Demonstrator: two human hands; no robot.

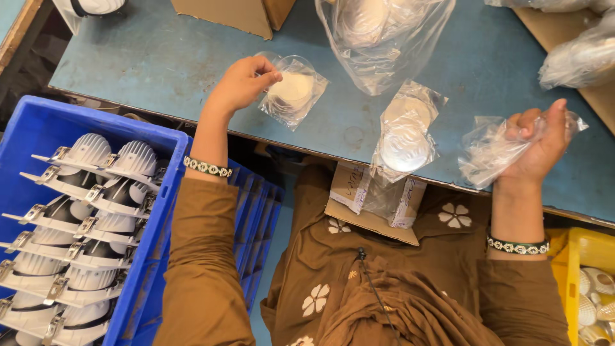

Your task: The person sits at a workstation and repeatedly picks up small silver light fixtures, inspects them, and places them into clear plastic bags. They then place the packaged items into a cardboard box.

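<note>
My left hand (242, 82) pinches the edge of a small clear plastic bag of white round discs (292, 91) that lies on the blue worktable (166, 57). Over the table's near edge, my right hand (540, 142) is closed on a crumpled, empty-looking clear plastic bag (494, 148). Between the hands lies another clear bag with round discs (405, 140), hanging partly over the table edge.
A blue crate (38, 128) at my left holds several white and black lamp housings (90, 211). A yellow bin (586, 256) at the right holds several round parts. A larger clear bag of discs (378, 32), more bags (580, 57), cardboard boxes (237, 14) and a carton (371, 202) on my lap surround me.
</note>
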